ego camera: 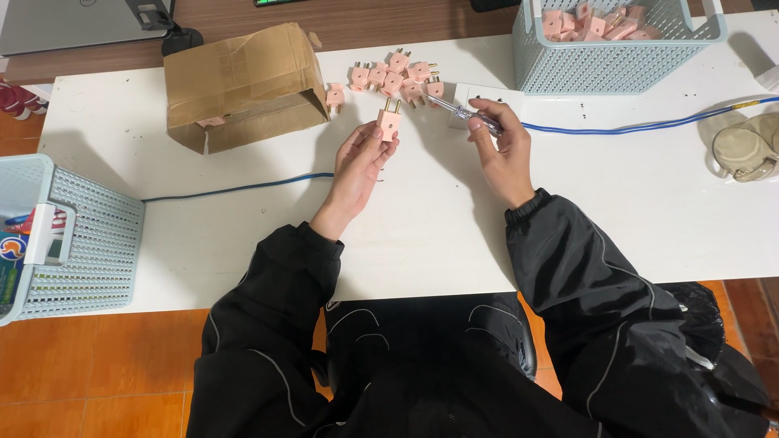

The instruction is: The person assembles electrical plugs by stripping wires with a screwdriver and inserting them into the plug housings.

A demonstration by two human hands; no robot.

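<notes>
My left hand (357, 166) holds a pink two-pin plug (389, 122) upright by its body, brass pins pointing away from me. My right hand (503, 150) grips a clear-handled screwdriver (462, 113), its tip aimed left toward the plug but apart from it. Several more pink plugs (393, 77) lie in a loose cluster on the white table (243, 227) just beyond my hands. Both arms wear black sleeves.
An open cardboard box (243, 85) lies on its side at the left. A pale blue basket (617, 40) at the back right holds several pink plugs. Another pale basket (73, 235) hangs off the left edge. A blue cable (649, 126) crosses the table; a beige cloth item (746, 146) sits far right.
</notes>
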